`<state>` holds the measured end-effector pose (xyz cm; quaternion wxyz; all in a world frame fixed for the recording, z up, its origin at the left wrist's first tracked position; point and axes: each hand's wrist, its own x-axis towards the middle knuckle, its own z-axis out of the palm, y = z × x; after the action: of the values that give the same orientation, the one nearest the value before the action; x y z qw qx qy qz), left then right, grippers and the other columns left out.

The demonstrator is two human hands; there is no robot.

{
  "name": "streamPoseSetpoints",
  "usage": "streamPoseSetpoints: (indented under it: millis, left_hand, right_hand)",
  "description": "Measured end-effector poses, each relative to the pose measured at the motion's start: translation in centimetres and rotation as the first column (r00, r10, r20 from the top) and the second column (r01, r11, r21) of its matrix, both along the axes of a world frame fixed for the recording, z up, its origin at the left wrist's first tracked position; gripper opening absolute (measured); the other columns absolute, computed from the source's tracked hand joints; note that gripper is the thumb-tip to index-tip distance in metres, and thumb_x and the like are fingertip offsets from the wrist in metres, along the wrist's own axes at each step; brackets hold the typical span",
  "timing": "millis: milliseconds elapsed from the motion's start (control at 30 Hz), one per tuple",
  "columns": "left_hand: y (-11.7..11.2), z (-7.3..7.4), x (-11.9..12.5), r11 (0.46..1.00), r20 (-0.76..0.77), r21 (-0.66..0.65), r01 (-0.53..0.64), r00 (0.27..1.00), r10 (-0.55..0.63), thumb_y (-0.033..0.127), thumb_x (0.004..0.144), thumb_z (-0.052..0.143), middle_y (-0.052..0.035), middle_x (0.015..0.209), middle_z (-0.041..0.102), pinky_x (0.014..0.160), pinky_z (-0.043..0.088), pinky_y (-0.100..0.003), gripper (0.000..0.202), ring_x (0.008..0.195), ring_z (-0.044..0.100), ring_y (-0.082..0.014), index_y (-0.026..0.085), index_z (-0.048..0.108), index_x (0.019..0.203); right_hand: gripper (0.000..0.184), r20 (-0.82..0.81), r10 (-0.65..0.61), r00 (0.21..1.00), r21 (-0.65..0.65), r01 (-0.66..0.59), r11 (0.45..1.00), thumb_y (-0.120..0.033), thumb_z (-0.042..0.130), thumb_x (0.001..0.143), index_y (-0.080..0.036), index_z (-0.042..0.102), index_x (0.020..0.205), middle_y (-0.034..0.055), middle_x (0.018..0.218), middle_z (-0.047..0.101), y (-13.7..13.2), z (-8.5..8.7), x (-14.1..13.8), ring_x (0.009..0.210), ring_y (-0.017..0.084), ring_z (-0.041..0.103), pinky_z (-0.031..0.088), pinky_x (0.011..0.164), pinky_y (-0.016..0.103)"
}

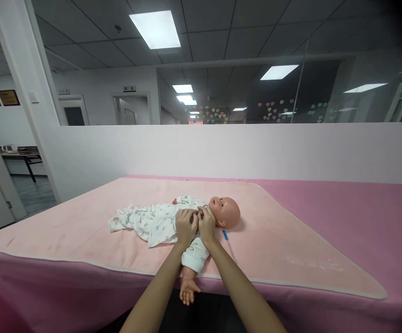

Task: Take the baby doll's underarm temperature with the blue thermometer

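A baby doll lies on its back on a light pink blanket, head to the right, dressed in a white patterned garment. My left hand and my right hand rest side by side on the doll's chest just below its chin, fingers curled into the garment's collar. One doll arm sticks out toward me past the table's front edge. A blue-capped pen-like stick lies on the blanket just right of my right forearm.
The table wears a darker pink cover and stands against a low white partition topped with glass. An open doorway at the left shows another room with a dark table.
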<state>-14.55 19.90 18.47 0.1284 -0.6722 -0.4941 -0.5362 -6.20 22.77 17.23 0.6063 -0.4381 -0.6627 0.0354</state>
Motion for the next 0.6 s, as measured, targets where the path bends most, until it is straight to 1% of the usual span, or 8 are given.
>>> streamPoseSetpoints:
  millis: [167,300,367,500,600]
  left_hand:
    - [-0.07,0.01,0.05,1.0,0.015,0.001,-0.003,1.0,0.003,0.022,0.079,0.04,-0.0023,0.076,0.06,0.076,0.035,-0.031,0.02,0.077,0.049,-0.0161,0.019,0.058,0.074]
    - [-0.08,-0.01,0.02,1.0,0.021,-0.002,-0.006,1.0,0.006,0.022,0.079,0.039,-0.0027,0.076,0.06,0.077,0.035,-0.032,0.02,0.078,0.049,-0.0164,0.019,0.058,0.073]
    - [-0.09,0.0,0.02,1.0,0.018,-0.003,-0.004,1.0,0.004,0.021,0.079,0.039,-0.0026,0.076,0.06,0.076,0.035,-0.032,0.02,0.077,0.049,-0.0164,0.019,0.058,0.073]
    - [-0.13,0.07,0.06,1.0,0.024,-0.002,-0.011,1.0,0.011,0.021,0.079,0.039,-0.0011,0.075,0.06,0.076,0.035,-0.03,0.02,0.076,0.049,-0.0151,0.019,0.058,0.073]
    - [-0.19,0.12,0.06,1.0,0.027,0.003,-0.01,1.0,0.01,0.021,0.079,0.039,-0.0005,0.075,0.061,0.076,0.036,-0.03,0.019,0.076,0.049,-0.0144,0.019,0.058,0.073]
  right_hand:
    - [0.022,-0.017,-0.011,1.0,0.015,0.011,1.0,-0.013,0.034,0.077,-0.016,0.056,0.081,0.0063,0.084,0.054,-0.34,0.34,0.01,0.076,0.015,0.05,0.041,0.07,0.027]
    - [0.021,-0.016,0.026,1.0,0.008,-0.026,1.0,-0.01,0.035,0.075,-0.017,0.055,0.076,0.0042,0.077,0.055,-0.25,0.31,0.09,0.072,0.015,0.051,0.041,0.069,0.027]
    - [0.022,-0.005,0.027,1.0,0.015,-0.027,1.0,-0.011,0.034,0.076,-0.017,0.055,0.079,0.0044,0.076,0.056,-0.07,0.17,0.12,0.073,0.015,0.051,0.041,0.069,0.027]
    - [0.025,0.029,-0.009,1.0,0.04,0.008,0.999,-0.014,0.032,0.079,-0.016,0.055,0.087,0.0062,0.083,0.056,0.1,-0.03,0.07,0.078,0.016,0.05,0.04,0.074,0.029]
    - [0.022,0.038,-0.025,0.999,0.013,0.025,1.0,-0.018,0.031,0.081,-0.017,0.053,0.084,0.005,0.08,0.054,-0.07,0.04,-0.01,0.075,0.015,0.049,0.04,0.071,0.028]
